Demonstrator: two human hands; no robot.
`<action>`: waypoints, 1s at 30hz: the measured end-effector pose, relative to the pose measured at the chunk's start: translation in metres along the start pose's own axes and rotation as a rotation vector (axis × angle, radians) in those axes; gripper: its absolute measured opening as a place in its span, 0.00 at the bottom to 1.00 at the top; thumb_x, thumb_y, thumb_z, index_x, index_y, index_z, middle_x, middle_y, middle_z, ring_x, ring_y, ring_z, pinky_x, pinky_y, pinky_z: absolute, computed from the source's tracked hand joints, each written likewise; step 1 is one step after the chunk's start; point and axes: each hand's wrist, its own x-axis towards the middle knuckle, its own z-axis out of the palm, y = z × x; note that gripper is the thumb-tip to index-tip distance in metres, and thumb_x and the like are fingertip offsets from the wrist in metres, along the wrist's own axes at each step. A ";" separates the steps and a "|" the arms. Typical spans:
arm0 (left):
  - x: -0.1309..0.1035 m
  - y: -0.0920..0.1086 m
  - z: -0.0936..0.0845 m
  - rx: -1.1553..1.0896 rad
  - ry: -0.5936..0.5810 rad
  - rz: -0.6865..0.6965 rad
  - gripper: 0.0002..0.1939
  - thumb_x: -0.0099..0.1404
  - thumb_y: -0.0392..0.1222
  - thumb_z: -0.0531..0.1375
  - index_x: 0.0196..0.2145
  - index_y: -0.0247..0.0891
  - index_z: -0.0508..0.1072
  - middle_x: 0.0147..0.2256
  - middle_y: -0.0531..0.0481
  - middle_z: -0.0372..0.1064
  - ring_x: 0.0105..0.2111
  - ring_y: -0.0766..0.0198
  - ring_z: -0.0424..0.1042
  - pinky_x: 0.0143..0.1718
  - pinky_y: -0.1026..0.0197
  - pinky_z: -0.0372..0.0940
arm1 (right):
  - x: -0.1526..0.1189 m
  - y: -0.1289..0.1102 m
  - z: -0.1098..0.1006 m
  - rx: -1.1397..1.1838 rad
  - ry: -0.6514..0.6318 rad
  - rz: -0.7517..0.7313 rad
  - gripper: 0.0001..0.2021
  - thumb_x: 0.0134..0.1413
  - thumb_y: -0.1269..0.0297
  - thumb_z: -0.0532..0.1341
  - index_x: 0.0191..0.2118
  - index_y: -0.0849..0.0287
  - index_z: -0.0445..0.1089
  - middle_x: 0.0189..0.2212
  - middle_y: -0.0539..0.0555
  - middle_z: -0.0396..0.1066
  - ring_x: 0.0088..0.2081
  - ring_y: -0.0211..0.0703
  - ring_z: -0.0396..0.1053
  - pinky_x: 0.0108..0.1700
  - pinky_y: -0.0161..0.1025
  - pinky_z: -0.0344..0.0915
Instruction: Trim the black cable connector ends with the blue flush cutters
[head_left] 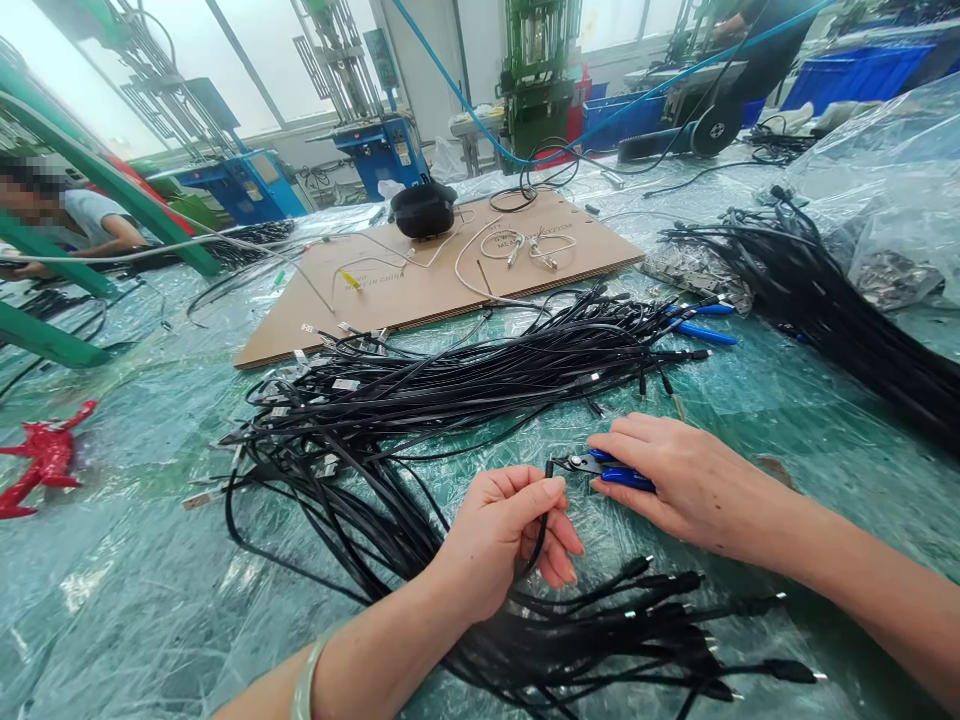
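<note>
My left hand (517,520) pinches a black cable (541,535) close to its end, which points upward between thumb and fingers. In my right hand (675,480) are blue-handled flush cutters (626,478), their jaws at the cable's end. Whether the blades touch the cable I cannot make out. Beneath and in front of my left hand spreads a bundle of black cables (600,640) with metal-tipped plugs. Behind both hands lies a second long heap of black cables (465,370), several with small white labels.
Flattened cardboard (435,280) carries a black case (422,208) and pale cables (529,245). Another blue-handled tool (705,328) rests by the heap. More black cables (840,290) lie right, a red figure (49,455) left. A person (90,220) sits far left. Plastic sheeting (112,600) covers the table.
</note>
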 end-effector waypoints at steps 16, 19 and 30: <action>0.000 0.001 -0.001 -0.020 -0.023 -0.001 0.11 0.60 0.42 0.59 0.24 0.32 0.68 0.17 0.47 0.71 0.12 0.68 0.67 0.13 0.70 0.61 | -0.001 0.000 0.005 0.040 -0.027 0.017 0.07 0.56 0.66 0.57 0.38 0.62 0.69 0.31 0.56 0.70 0.33 0.47 0.68 0.33 0.42 0.65; 0.002 0.000 -0.003 -0.027 -0.042 0.001 0.11 0.60 0.42 0.59 0.24 0.32 0.68 0.17 0.47 0.71 0.12 0.68 0.67 0.13 0.70 0.61 | -0.002 0.002 0.005 0.090 -0.049 0.044 0.10 0.59 0.63 0.54 0.40 0.62 0.69 0.31 0.57 0.70 0.33 0.47 0.68 0.34 0.42 0.65; 0.002 0.001 -0.003 -0.042 -0.055 -0.001 0.11 0.61 0.42 0.58 0.25 0.31 0.69 0.17 0.47 0.71 0.12 0.68 0.67 0.13 0.70 0.61 | -0.001 0.000 0.002 0.031 0.007 -0.001 0.09 0.56 0.65 0.57 0.39 0.63 0.69 0.31 0.57 0.69 0.34 0.49 0.67 0.34 0.45 0.66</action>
